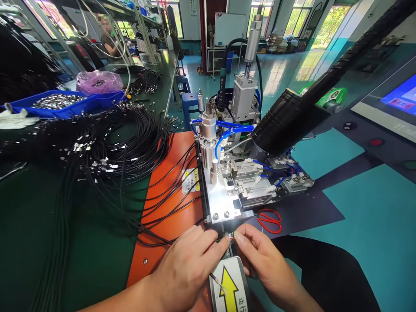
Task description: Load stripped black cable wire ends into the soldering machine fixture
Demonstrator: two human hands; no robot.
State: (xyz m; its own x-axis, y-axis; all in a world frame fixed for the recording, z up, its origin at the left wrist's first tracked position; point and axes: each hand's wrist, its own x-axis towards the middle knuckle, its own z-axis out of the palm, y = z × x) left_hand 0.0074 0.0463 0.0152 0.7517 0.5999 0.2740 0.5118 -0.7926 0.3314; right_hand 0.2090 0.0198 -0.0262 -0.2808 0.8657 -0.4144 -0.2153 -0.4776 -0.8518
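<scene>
I have the right hand (260,255) with its fingers pinched at a small wired piece (231,236), just in front of the machine (217,197); the left hand (195,260) meets it from the other side, and I cannot tell whether its fingers are clamped on it. The piece looks bright, with a touch of red, mostly hidden from me. Just below, a cable end (217,281) with bared wires pokes over the yellow arrow (230,287). Straight ahead the machine walls me off; red-handled scissors (280,222) lie near the right hand, and a thick black tube (282,121) slants above. Loose black cables (169,197) cross the orange base (144,247), whose left edge meets the green worktop (97,234). My widest room is rightward, over teal floor (383,203), past a dark-clad knee (325,268)
</scene>
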